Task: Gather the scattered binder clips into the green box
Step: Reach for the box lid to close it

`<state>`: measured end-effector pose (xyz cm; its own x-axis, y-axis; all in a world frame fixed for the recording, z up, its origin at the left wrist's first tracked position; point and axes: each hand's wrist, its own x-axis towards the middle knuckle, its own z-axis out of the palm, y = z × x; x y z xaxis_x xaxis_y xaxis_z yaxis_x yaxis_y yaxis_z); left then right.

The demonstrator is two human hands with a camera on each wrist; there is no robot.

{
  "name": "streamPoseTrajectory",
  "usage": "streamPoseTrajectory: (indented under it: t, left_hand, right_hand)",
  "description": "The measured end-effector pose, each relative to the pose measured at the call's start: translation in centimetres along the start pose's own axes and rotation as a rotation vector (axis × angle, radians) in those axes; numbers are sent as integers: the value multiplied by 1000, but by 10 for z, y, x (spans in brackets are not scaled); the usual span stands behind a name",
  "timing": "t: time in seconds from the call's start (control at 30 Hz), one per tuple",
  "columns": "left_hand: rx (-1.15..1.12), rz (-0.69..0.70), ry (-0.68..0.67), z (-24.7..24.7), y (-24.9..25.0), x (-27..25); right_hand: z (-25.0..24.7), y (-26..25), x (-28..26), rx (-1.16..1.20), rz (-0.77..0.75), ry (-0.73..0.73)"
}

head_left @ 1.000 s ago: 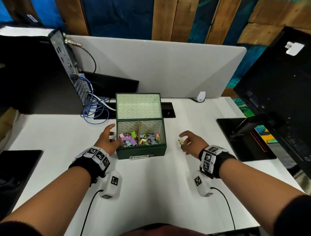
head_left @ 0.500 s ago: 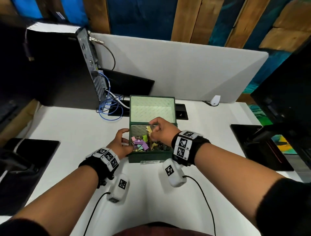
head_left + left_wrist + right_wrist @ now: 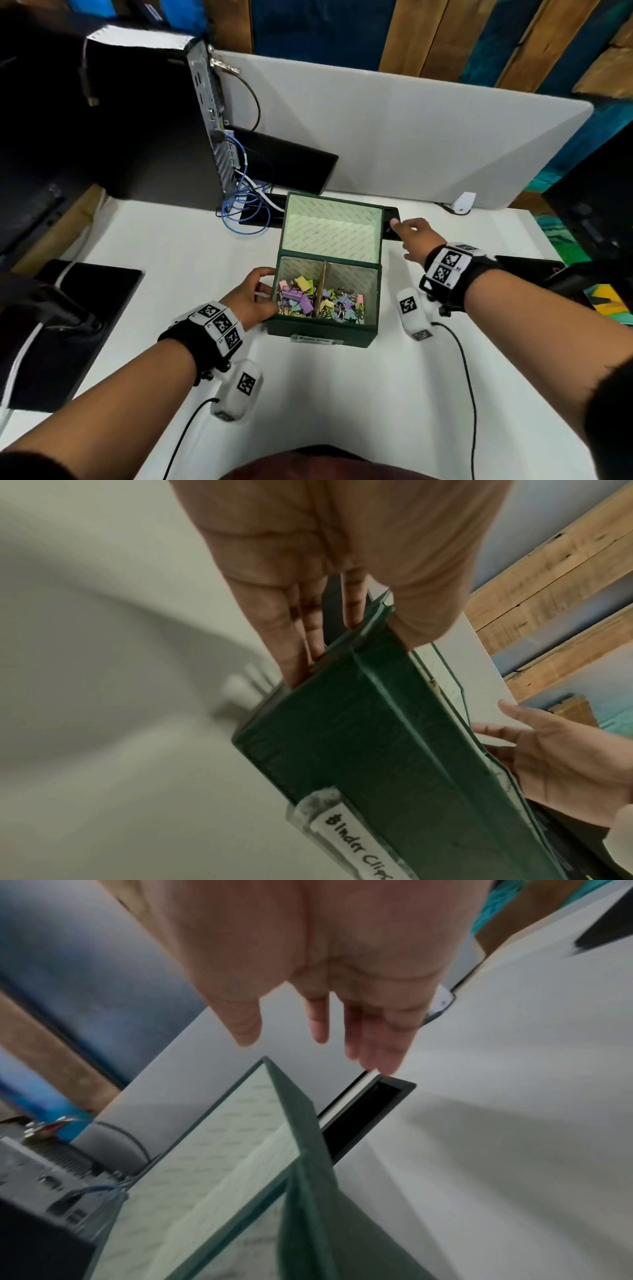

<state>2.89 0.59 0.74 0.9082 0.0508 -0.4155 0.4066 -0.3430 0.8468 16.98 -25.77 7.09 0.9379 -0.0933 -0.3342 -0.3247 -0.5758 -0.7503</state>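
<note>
A black mat [image 3: 68,329] is seen at the left edge of the white tabletop [image 3: 171,260]. The left hand [image 3: 250,301] is clasped on the left wall of the green box [image 3: 322,330], thumb on the rim and fingers against the outside. The box stands at the tabletop's centre with its lid [image 3: 332,229] raised on the far side. The binder clips [image 3: 318,301] are heaped in both compartments. The right hand [image 3: 416,240] is held released, fingers extended, just right of the lid, grasping nothing.
</note>
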Motion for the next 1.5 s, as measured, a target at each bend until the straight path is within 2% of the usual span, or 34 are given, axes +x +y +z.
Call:
streamPoseTrajectory:
  t: [0.1,0.17,0.3,0.4,0.57,0.7,0.77,0.83,0.93,1.03,1.2,1.5]
  left_hand:
    - [9,-12,-8,-2,0,-1]
    - [23,-15,-14,-3,1,0]
    - [32,-36,-21,-3,0,4]
    - [-3,-48,-30,-4,-1,5]
    - [-148,-83,-34,-9,4,2]
    - [-268,-144,38,-16,13,3]
    - [-325,-165,49,-18,18,4]
    - [-388,-187,51,-19,21,4]
    - [-430,-215,43,-16,23,4]
    - [-415,-221,-12,-9,23,-1]
    - [-354,-192,-4,-3,19,-4]
    - [-330,-144,-8,7,34,2]
  right_hand:
    - [3,-7,4,115,107,-161]
    - [9,-14,6,186,145,-213]
    - [21,-22,11,324,226,-221]
    - [24,-26,10,377,222,-213]
    - [9,-27,3,368,82,-180]
    - [-7,-18,-35,281,-210,-189]
    - [-13,-3,-54,220,-330,-233]
    - [-15,17,-69,180,-372,-308]
    - [-6,46,-83,62,-332,-377]
    - [8,64,-94,4,-275,-382]
    - [19,68,-98,140,-187,-363]
    - [11,64,-72,282,-114,-421]
